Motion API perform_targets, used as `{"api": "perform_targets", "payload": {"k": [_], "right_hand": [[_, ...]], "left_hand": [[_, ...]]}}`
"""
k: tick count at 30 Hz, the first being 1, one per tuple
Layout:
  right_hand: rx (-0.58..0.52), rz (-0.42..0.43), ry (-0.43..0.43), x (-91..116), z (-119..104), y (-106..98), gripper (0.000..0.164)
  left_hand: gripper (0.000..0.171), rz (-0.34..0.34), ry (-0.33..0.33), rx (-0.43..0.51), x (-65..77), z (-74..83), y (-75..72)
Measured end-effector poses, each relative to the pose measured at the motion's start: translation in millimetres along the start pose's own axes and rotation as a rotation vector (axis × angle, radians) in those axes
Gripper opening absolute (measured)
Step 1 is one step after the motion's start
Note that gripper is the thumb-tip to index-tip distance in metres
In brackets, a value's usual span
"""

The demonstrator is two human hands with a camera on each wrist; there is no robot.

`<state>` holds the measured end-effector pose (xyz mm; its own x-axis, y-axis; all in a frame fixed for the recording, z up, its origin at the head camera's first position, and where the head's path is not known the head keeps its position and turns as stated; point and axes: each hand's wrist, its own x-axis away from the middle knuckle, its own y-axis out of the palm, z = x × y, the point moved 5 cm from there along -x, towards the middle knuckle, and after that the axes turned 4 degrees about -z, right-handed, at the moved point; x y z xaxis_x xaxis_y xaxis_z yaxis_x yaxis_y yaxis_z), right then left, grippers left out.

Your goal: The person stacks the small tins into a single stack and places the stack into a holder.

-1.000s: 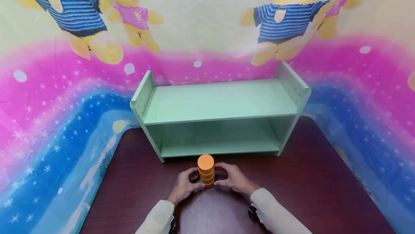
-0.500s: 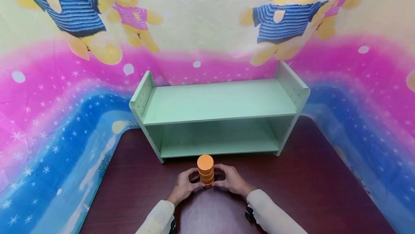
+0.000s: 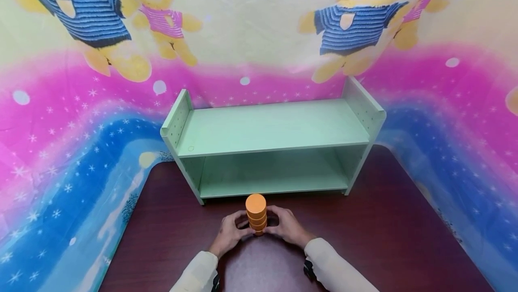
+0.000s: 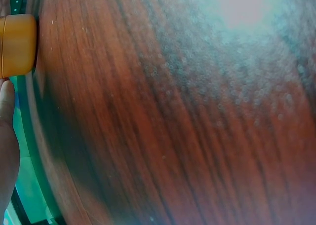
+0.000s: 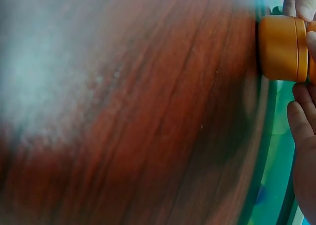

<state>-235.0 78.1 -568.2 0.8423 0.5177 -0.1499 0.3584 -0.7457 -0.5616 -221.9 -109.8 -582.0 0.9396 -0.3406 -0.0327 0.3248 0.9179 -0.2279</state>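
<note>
A stack of round orange lidded jars (image 3: 256, 203) stands upright on the dark wooden table in the head view, in front of the shelf. My left hand (image 3: 230, 233) holds it from the left, thumb low at the front and fingers bent toward its side. From the right, my right hand (image 3: 288, 227) grips it the same way, thumb near the other thumb. In the right wrist view the lowest orange jar (image 5: 280, 48) shows a seam near its lid, with fingers around the jar above it. The left wrist view catches only part of this jar (image 4: 19, 45) and a thumb.
Just behind the stack stands a pale green two-tier shelf (image 3: 279, 123) with raised side panels. The brown table (image 3: 388, 233) has rounded back corners. A cloth backdrop (image 3: 247, 27) printed with bears hangs behind and along both sides.
My right hand and sleeve have shifted slightly left, its thumb drawing in against the stack. The left hand and the jars have stayed nearly in place; the view has drifted a little.
</note>
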Motion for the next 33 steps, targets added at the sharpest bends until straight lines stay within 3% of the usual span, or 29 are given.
{"api": "perform_targets", "payload": {"k": [18, 33], "right_hand": [[-0.059, 0.013, 0.019, -0.3, 4.6, 5.4, 0.058], [-0.05, 0.02, 0.013, -1.1, 7.1, 5.4, 0.057]], "left_hand": [[0.052, 0.016, 0.007, -0.003, -2.0, -4.6, 0.1], [0.05, -0.009, 0.007, 0.02, -3.0, -5.8, 0.2]]}}
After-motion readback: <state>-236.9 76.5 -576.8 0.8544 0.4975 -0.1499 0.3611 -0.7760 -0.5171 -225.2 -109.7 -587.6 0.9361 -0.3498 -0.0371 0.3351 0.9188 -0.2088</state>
